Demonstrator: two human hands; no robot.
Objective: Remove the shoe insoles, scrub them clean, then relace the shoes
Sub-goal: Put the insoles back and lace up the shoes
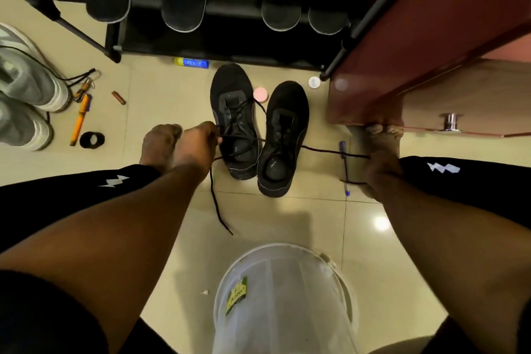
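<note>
Both hands, left [198, 144] and right [380, 169], pinch the lace [321, 150] of the shoes [235, 123]. A bucket [281, 296] sits near; insoles [184, 8] lean on the rack [224, 46] behind.

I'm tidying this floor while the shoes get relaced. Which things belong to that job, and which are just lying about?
In the job:
black shoes
black lace, pulled by left hand and right hand
insoles on the rack

Lying about:
grey sneakers
orange pen
pink lid
white bucket
</note>
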